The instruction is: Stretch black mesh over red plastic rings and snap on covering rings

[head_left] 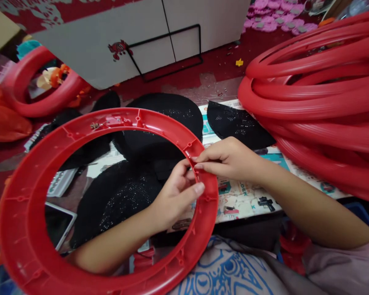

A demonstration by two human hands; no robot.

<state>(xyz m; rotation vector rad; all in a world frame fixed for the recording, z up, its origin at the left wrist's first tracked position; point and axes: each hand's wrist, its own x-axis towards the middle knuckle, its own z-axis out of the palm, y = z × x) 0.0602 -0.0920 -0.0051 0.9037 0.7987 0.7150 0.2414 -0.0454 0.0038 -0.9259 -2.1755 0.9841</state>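
A large red plastic ring [27,205] with small pegs along its inner face is held tilted over my lap. My left forearm passes through its opening, and my left hand [176,196] grips the ring's right side, thumb pressed on the rim. My right hand [230,159] comes in from the right and pinches the same rim section with closed fingertips. Whether something small sits between those fingertips is hidden. Black round mesh pieces [132,192] lie under the ring.
A tall stack of red rings [313,98] rises at the right. Another black mesh piece [236,121] lies on printed paper [246,200]. More red rings [33,88] sit at the far left. A white board [98,45] with a black wire frame [169,53] stands behind. A tablet [58,223] lies lower left.
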